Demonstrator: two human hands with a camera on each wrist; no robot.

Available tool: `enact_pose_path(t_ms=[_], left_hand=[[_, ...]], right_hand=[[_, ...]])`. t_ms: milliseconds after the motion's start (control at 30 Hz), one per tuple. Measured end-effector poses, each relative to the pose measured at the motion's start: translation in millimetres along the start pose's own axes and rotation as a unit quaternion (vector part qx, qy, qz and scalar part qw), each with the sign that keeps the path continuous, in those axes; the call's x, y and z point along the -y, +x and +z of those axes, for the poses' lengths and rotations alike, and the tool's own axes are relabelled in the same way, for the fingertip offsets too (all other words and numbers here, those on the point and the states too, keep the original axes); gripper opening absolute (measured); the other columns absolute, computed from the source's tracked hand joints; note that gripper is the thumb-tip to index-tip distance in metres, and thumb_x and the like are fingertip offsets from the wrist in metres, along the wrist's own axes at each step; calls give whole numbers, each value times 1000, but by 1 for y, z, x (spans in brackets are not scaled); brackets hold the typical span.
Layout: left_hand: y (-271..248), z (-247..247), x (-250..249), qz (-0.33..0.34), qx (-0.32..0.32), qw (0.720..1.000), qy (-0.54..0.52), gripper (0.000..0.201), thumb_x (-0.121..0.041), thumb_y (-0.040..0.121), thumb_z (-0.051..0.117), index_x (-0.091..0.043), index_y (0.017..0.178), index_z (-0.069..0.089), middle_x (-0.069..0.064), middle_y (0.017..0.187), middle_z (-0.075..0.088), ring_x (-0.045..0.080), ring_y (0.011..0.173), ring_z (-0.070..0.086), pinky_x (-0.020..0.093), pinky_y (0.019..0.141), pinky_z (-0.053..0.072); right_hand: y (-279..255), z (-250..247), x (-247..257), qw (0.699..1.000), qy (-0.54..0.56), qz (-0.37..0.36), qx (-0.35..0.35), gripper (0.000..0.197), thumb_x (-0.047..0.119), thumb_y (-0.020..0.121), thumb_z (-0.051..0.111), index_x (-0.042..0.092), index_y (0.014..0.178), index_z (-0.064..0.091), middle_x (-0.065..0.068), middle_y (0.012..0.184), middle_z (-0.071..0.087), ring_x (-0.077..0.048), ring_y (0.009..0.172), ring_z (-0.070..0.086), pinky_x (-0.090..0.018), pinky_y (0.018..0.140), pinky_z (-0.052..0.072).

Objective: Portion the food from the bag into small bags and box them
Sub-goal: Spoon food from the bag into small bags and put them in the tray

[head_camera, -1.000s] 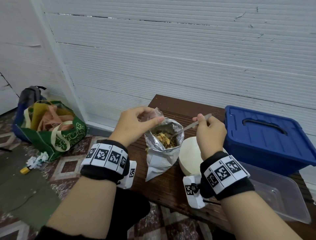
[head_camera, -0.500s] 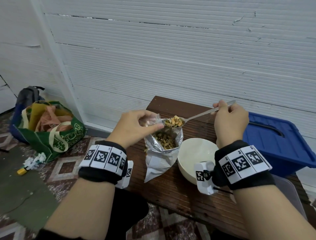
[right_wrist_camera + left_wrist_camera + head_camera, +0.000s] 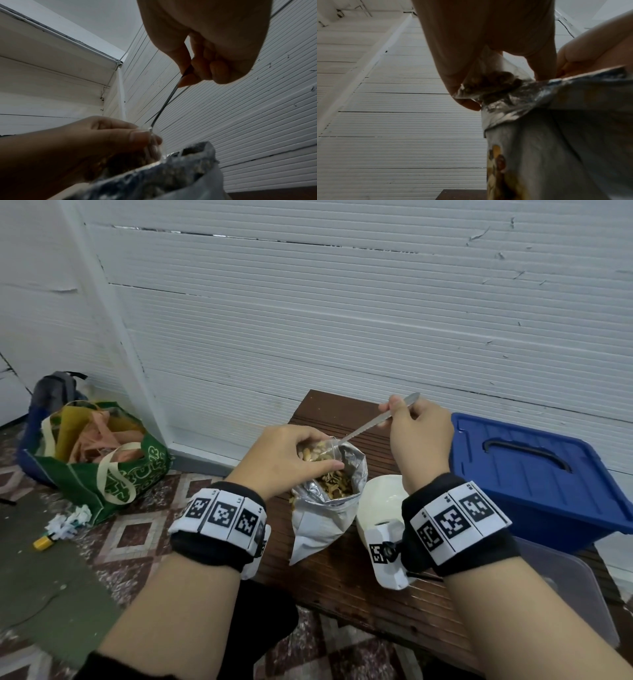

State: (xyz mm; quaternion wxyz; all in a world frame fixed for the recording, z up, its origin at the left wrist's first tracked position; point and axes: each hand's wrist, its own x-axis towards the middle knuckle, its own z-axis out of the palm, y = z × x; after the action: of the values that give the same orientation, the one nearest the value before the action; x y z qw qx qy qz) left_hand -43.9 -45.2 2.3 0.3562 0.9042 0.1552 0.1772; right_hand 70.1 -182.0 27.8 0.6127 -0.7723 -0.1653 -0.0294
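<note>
A silver foil food bag [image 3: 325, 508] stands open on the brown table [image 3: 342, 583], with nut mix inside. Just above its mouth my left hand [image 3: 291, 460] pinches a small clear bag [image 3: 320, 453] that holds some nuts; the same clear bag [image 3: 489, 83] shows in the left wrist view against the foil bag [image 3: 556, 121]. My right hand [image 3: 418, 429] grips the handle of a metal spoon [image 3: 373, 422], tilted down, with its bowl inside the small bag. From the right wrist, the spoon [image 3: 164, 105] runs down to my left hand [image 3: 120, 136].
A white bowl [image 3: 380, 501] sits right of the foil bag. A blue lidded box [image 3: 534, 474] stands at the table's right end, with a clear plastic container [image 3: 565, 587] in front of it. A green tote bag [image 3: 99, 460] is on the tiled floor at left.
The spoon went from digging in the foil bag, to lifted full of nuts, to tipped down into the small clear bag. My right hand rose and moved toward the left hand.
</note>
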Motion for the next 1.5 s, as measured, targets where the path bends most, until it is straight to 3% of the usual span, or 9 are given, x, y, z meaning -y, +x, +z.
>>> enact_pose_path(t_ms=[100,267,433,600,800,900,967,1167,1500], left_hand=[[0,1,0,-7,-11,1000,-20,35,-49,69,78,-29,98,71,-17,83,66,-4,79,60,16,71,51],[0,-1,0,-31,-51,996,-71,24,-44,72,78,-35,88,64,-16,83,65,-4,76,58,6,65,46],[-1,-4,7,-52,-114,983,-131,19,-38,74,78,-25,86,71,-13,80,68,-5,75,61,9,68,48],[-2,-5,8,-52,-123,980,-148,18,-36,73,79,-23,83,73,-13,77,69,-9,72,60,9,70,48],[-1,-2,9,-52,-122,979,-156,19,-38,72,80,-23,82,74,-9,84,73,4,83,65,23,81,55],[-1,-2,10,-52,-117,980,-155,23,-41,72,79,-22,84,74,-8,88,74,6,86,66,30,85,56],[-1,-3,10,-55,-116,981,-149,25,-43,71,79,-22,85,74,-8,87,73,6,86,67,30,85,56],[-1,-4,8,-64,-104,981,-148,28,-44,70,79,-22,86,74,-8,86,72,5,88,66,27,86,55],[-2,-5,7,-64,-104,982,-142,28,-44,72,78,-22,89,74,-9,86,71,3,88,65,18,80,52]], right_hand=[[-3,1,3,999,30,-37,18,24,28,97,51,22,82,70,9,65,63,13,59,54,-7,64,40],[-8,-6,10,986,109,-124,19,20,20,98,52,22,84,67,12,76,63,8,71,55,-6,68,40],[-3,-15,12,977,145,-142,-66,21,19,99,49,17,86,66,15,78,62,6,69,55,-8,68,41],[-1,-23,5,973,132,-122,-143,25,23,99,48,26,78,62,14,73,60,3,66,53,-10,65,41],[-16,-10,-18,980,-46,-193,7,22,24,97,52,17,84,68,10,69,61,4,61,52,-8,58,35],[-24,3,-33,954,-127,-264,69,25,24,95,51,10,84,68,-2,75,66,-18,74,59,-30,70,43],[-30,10,-40,943,-151,-279,100,28,25,93,48,9,80,66,-4,72,64,-22,73,58,-32,69,41],[-30,9,-43,981,-77,-161,68,23,17,95,55,8,78,67,-4,72,67,-14,69,58,-10,63,37],[-23,2,-38,1000,-7,6,-30,24,23,98,50,17,83,67,6,65,62,-1,56,51,-13,58,38]])
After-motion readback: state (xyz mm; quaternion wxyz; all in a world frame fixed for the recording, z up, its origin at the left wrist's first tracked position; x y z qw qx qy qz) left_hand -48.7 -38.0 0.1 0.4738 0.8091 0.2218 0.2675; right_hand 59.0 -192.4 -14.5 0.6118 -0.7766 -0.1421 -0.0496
